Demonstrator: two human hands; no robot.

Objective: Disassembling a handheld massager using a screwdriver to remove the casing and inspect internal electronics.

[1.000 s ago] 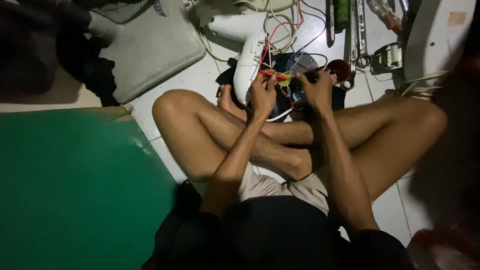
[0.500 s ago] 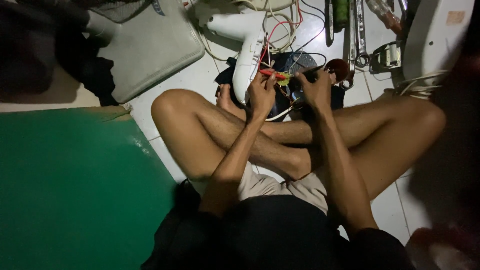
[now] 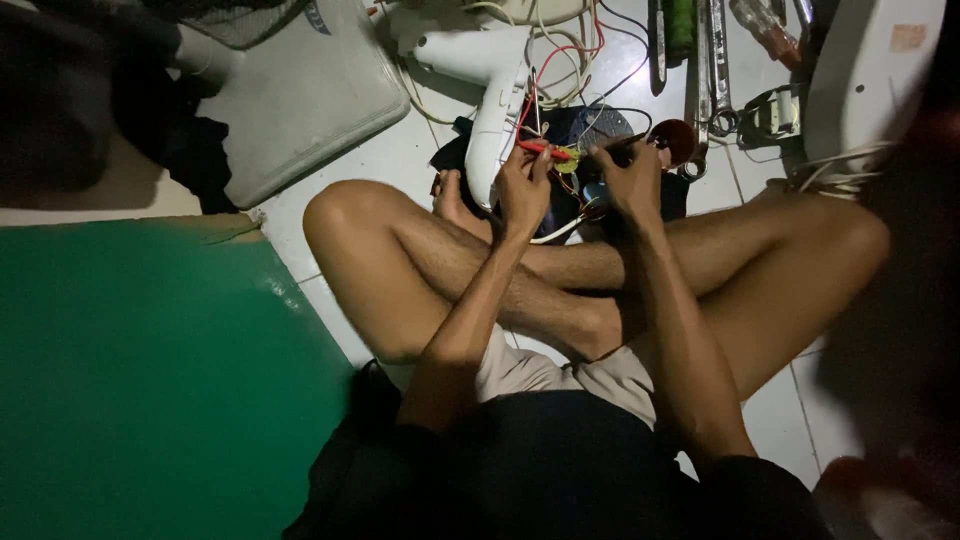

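Mat: green mat at far left.
Left hand: left hand pinches a red wire (beside the white housing).
Right hand: right hand curled shut; what it holds, I cannot tell.
Tools: wrench lies beyond.

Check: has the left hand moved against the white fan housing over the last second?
No. The left hand sits at the same spot beside the white fan housing, its fingers at the red wire.

Left hand and right hand on red wires beside white housing
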